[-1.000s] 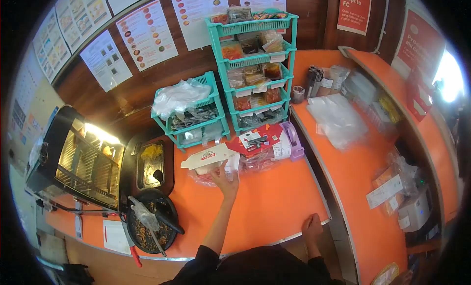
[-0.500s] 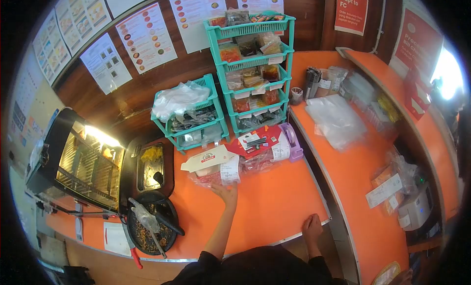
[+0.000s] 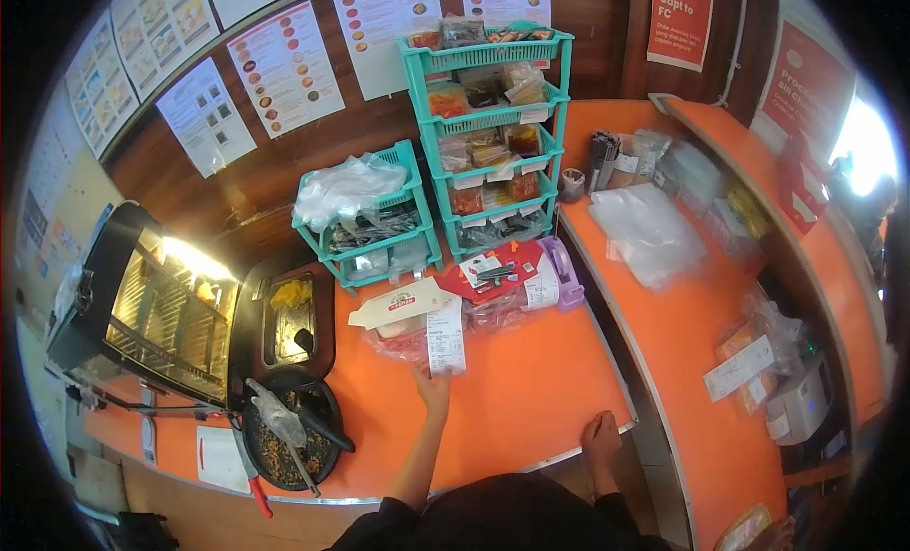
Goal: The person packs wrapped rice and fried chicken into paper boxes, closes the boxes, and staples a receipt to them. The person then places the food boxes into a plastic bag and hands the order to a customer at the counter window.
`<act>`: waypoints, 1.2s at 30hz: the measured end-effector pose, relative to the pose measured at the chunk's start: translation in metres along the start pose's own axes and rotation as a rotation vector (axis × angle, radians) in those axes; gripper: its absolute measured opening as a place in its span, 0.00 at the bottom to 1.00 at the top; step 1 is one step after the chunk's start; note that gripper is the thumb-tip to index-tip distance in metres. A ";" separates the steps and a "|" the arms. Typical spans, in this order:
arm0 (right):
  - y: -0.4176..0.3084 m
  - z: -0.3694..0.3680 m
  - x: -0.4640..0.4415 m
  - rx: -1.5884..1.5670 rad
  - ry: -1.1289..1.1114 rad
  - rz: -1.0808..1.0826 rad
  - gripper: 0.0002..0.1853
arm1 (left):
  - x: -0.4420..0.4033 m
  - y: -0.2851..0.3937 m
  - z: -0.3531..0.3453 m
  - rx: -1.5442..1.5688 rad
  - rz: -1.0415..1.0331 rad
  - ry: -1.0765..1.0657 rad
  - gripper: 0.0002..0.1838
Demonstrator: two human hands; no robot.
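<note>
My left hand (image 3: 433, 388) is at the lower end of a long white receipt (image 3: 445, 335), its fingers apart and partly under or beside the paper. The receipt hangs on a clear bag (image 3: 403, 346) of packed food. A white box flap (image 3: 399, 303) with a red logo lies on that bag. Just right of it are a red packet (image 3: 479, 278) and a purple tape dispenser (image 3: 566, 274). My right hand (image 3: 601, 437) rests at the counter's right front corner, fingers curled; whether anything is in them is hidden.
Green basket racks (image 3: 493, 125) stand at the back. On the left are a lit display case (image 3: 171, 314), a metal tray (image 3: 290, 328), a black mortar (image 3: 291, 433) and a red-handled knife (image 3: 259, 494). The right counter bears plastic bags (image 3: 649, 234) and a printer (image 3: 801, 399).
My left hand has drawn back from the box flap toward the front, to the receipt's lower end. The receipt now lies uncovered. My right hand has stayed at the corner.
</note>
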State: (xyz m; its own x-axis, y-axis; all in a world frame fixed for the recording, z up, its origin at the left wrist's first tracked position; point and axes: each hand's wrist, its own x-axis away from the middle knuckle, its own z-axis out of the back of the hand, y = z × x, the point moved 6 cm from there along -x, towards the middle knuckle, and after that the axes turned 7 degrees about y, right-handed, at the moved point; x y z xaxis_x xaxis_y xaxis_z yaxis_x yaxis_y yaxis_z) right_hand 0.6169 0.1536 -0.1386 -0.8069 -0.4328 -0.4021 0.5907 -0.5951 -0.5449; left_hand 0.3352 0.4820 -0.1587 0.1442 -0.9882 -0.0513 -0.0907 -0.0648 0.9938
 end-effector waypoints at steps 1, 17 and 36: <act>0.002 -0.002 0.000 0.000 0.000 0.003 0.08 | 0.004 0.001 0.003 -0.020 0.002 -0.014 0.32; 0.001 -0.003 0.001 0.041 -0.031 0.033 0.07 | 0.029 -0.002 0.029 -0.043 0.068 -0.053 0.18; -0.004 -0.001 0.001 0.024 -0.002 0.033 0.06 | 0.034 -0.011 0.043 -0.084 0.056 -0.090 0.16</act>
State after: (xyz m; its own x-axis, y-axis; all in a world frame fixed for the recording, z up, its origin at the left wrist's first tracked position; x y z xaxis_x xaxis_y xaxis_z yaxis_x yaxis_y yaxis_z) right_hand 0.6138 0.1565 -0.1375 -0.7872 -0.4537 -0.4177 0.6165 -0.5964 -0.5140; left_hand 0.2990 0.4434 -0.1754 0.0516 -0.9987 -0.0006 -0.0125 -0.0013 0.9999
